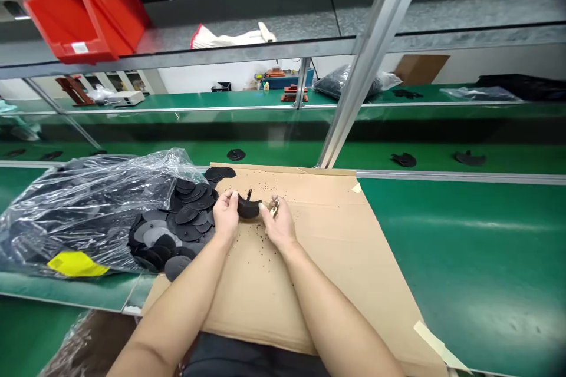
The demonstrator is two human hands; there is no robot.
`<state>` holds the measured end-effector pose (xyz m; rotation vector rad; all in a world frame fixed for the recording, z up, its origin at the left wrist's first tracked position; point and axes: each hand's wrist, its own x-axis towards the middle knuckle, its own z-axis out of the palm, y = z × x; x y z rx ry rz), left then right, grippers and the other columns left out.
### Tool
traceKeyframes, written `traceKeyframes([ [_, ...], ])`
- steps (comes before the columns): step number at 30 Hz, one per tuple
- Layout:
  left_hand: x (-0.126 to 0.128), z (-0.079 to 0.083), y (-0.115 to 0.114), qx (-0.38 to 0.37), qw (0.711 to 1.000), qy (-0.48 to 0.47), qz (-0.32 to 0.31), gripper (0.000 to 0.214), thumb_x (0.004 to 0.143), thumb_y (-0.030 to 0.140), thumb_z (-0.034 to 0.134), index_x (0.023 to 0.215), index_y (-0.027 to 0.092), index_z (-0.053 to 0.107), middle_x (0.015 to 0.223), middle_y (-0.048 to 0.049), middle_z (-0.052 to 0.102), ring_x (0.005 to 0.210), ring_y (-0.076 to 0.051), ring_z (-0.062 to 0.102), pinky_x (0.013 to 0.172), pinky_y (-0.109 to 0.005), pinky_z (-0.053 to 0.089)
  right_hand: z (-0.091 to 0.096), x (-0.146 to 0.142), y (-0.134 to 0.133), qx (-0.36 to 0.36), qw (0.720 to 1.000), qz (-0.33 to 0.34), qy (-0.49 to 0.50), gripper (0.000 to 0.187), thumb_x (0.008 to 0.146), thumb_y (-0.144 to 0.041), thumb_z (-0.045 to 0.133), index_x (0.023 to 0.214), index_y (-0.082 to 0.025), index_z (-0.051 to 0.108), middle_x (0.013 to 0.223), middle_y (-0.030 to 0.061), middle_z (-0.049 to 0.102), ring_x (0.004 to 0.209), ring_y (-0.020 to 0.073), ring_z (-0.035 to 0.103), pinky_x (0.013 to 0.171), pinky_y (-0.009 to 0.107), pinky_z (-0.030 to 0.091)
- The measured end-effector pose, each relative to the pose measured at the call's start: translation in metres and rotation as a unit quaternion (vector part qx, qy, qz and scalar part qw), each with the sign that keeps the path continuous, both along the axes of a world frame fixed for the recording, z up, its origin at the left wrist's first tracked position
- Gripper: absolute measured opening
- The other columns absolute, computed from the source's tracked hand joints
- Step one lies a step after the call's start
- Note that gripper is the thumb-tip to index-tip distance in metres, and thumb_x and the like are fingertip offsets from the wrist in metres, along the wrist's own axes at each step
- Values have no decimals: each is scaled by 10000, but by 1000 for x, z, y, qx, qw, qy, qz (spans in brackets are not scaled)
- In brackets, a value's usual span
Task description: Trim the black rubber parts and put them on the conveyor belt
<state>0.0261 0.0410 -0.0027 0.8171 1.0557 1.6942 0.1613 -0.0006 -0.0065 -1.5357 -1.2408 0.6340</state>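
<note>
Between my hands is a curved black plastic piece (249,208) with a short stem sticking up, held over a sheet of cardboard (336,247). My left hand (226,215) is closed, pinching the piece's left end. My right hand (280,224) is closed around a small metal tool (275,208) whose kind I cannot make out, and its thumb meets the right end of the piece. Tiny black bits lie scattered on the cardboard. To the left, a pile of round black discs (190,215) spills from a clear plastic bag (97,188).
A yellow label (77,264) lies on the bag. Behind runs a green strip (283,153) carrying several black pieces. A slanted metal post (375,53) rises behind the cardboard. On the shelf above are a red bin (88,12) and a white glove (232,38).
</note>
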Motion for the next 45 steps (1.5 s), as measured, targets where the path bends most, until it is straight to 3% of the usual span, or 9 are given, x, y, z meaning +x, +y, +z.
traceKeyframes([
  [3,2,-9,5,-20,1000,-1,18,340,716,407,708,899,151,580,697,4,604,640,-96,567,664,-226,451,0,2,2,10,999,29,19,565,827,-553,503,1203,-131,516,990,96,627,894,227,600,839,375,466],
  [8,1,4,-6,-79,992,-87,-52,462,631,208,790,1014,158,535,792,-7,635,747,-104,612,775,-246,464,6,5,3,33,999,14,32,516,869,-532,454,1187,-135,541,793,27,607,706,173,583,749,328,480],
  [11,-1,12,-12,-97,980,-128,-116,602,519,75,826,1042,166,543,898,-18,658,837,-112,628,845,-258,463,5,6,3,47,999,8,7,522,847,-520,518,1220,-158,561,815,25,629,752,169,594,792,325,479],
  [16,-5,11,-10,-113,956,-186,-198,422,514,135,850,870,112,626,835,-41,688,779,-125,637,809,-263,502,-3,10,5,58,998,11,-27,554,824,-508,577,1269,-179,560,1045,77,661,951,202,616,917,355,466],
  [21,-8,9,-8,-118,955,-202,-182,326,647,228,788,905,135,612,827,-44,685,662,-140,647,627,-271,536,3,15,0,27,987,72,-142,588,855,-493,532,1366,-208,471,1170,122,606,1125,276,544,979,456,428],
  [26,-13,12,-8,-165,954,-180,-172,333,725,206,705,1018,171,552,751,-26,654,416,-76,516,350,-158,320,10,14,-6,18,949,136,-283,608,826,-384,575,1391,-207,438,1029,111,611,988,267,568,888,431,483],
  [29,-15,14,-7,-161,952,-189,-176,327,715,192,705,995,173,538,719,-11,633,384,-54,468,333,-137,253,8,12,-6,63,930,151,-330,521,841,-351,558,1336,-195,504,1002,105,640,933,254,581,889,408,480],
  [35,-14,13,-6,-150,955,-181,-179,368,697,218,722,1012,161,541,700,-14,629,375,-51,450,335,-142,249,8,11,-6,145,923,134,-331,416,859,-353,550,1233,-173,582,919,85,673,838,207,611,861,329,490],
  [45,-15,12,-7,-135,959,-167,-186,410,671,242,746,1020,151,548,703,-27,640,373,-53,454,337,-149,238,10,11,-7,108,931,138,-320,417,847,-360,548,1229,-200,596,951,78,687,860,210,620,865,318,488],
])
